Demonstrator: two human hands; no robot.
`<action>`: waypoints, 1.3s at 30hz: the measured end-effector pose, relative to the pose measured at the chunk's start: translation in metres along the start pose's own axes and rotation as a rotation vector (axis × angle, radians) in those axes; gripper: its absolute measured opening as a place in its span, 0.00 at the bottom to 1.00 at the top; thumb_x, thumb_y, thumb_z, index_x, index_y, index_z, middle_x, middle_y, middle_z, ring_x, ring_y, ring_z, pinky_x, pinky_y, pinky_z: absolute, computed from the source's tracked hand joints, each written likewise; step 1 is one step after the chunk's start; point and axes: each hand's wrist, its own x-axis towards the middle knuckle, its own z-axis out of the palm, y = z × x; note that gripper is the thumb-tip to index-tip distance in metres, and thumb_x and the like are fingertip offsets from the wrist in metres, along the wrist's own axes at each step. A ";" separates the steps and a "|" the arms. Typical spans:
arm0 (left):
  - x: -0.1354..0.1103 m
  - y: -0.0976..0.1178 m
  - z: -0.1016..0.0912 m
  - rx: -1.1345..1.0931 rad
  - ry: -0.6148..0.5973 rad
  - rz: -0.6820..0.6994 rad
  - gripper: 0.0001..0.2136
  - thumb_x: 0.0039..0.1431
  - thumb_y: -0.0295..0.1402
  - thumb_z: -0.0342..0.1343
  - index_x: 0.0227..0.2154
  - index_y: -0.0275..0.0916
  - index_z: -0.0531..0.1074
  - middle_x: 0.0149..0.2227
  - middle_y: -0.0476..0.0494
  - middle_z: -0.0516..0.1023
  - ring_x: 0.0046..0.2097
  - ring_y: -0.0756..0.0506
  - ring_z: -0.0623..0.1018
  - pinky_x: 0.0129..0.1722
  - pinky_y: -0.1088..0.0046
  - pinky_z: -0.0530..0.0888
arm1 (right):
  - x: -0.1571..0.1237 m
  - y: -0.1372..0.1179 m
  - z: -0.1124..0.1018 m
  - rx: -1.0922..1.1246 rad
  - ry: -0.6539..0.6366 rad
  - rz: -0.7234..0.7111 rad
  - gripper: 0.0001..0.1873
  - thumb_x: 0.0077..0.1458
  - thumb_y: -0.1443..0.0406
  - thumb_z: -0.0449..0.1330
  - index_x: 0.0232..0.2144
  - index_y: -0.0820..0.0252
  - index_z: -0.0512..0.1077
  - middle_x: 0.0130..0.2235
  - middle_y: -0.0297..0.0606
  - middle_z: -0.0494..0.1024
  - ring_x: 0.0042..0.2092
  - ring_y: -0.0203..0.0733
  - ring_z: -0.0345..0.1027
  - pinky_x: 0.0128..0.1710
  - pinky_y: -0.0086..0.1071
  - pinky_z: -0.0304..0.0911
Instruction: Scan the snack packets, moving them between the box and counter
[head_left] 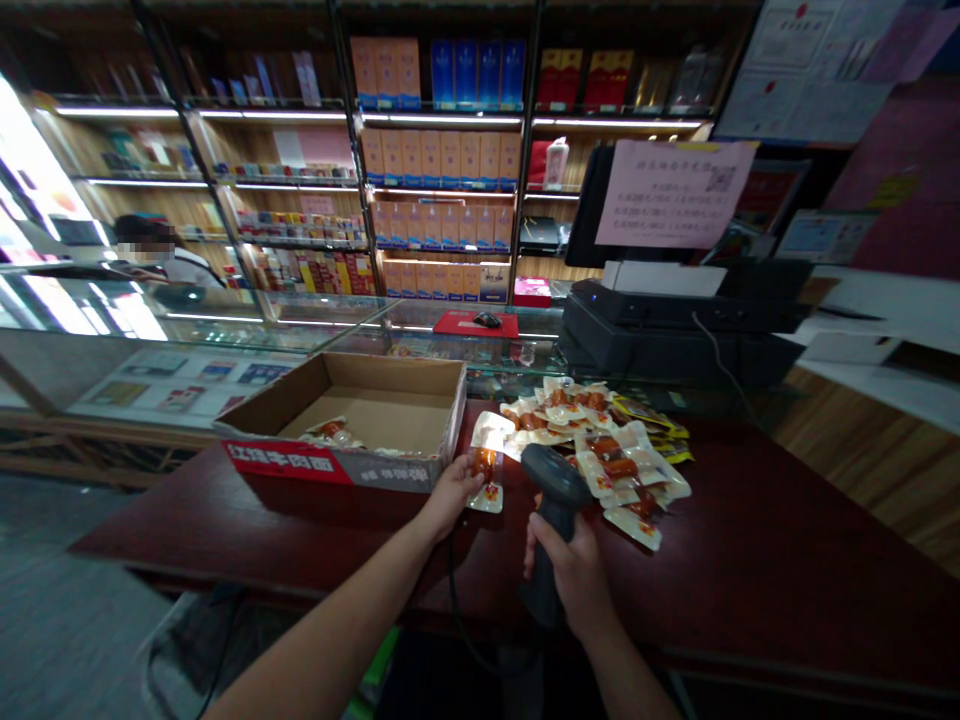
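Observation:
My left hand (452,492) pinches a small clear snack packet (486,478) with a red sausage inside, holding it just above the dark red counter (750,560). My right hand (568,572) is wrapped round the grip of a black barcode scanner (553,490), whose head points at that packet. A pile of several similar packets (600,450) lies just beyond the scanner. An open cardboard box (360,425) with a red label stands to the left and holds a few packets (330,432).
A black printer and cash terminal (675,325) stand behind the pile, with a pink notice (671,192) above. A glass display counter (225,320) runs at left. Shelves of boxed goods (442,200) fill the back wall. Another person (161,255) sits far left.

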 end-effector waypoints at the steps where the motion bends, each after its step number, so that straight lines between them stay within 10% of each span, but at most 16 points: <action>1: 0.000 0.000 0.001 0.000 0.004 -0.002 0.19 0.35 0.33 0.65 0.33 0.35 0.69 0.33 0.45 0.77 0.33 0.47 0.75 0.34 0.73 0.69 | 0.000 0.000 0.000 0.004 -0.003 -0.003 0.19 0.42 0.57 0.64 0.35 0.59 0.64 0.16 0.24 0.67 0.15 0.34 0.60 0.14 0.28 0.60; 13: 0.003 0.005 0.006 0.125 -0.007 -0.083 0.21 0.35 0.37 0.66 0.32 0.35 0.67 0.27 0.48 0.74 0.25 0.50 0.73 0.24 0.76 0.69 | 0.000 -0.006 -0.020 0.084 0.060 -0.045 0.22 0.41 0.56 0.66 0.36 0.60 0.65 0.18 0.26 0.69 0.16 0.35 0.61 0.14 0.28 0.60; 29: 0.102 0.012 0.160 1.009 -0.285 0.292 0.10 0.42 0.26 0.59 0.32 0.34 0.73 0.32 0.46 0.76 0.37 0.46 0.74 0.40 0.71 0.69 | 0.002 -0.031 -0.101 0.158 0.319 -0.179 0.19 0.37 0.55 0.68 0.25 0.60 0.65 0.17 0.27 0.70 0.16 0.33 0.62 0.14 0.26 0.62; 39: 0.093 0.006 0.172 1.508 -0.126 0.568 0.10 0.48 0.25 0.53 0.35 0.35 0.74 0.38 0.39 0.75 0.43 0.44 0.72 0.44 0.70 0.67 | -0.004 -0.033 -0.115 0.184 0.337 -0.167 0.21 0.37 0.56 0.68 0.30 0.60 0.66 0.17 0.27 0.70 0.16 0.34 0.62 0.14 0.27 0.61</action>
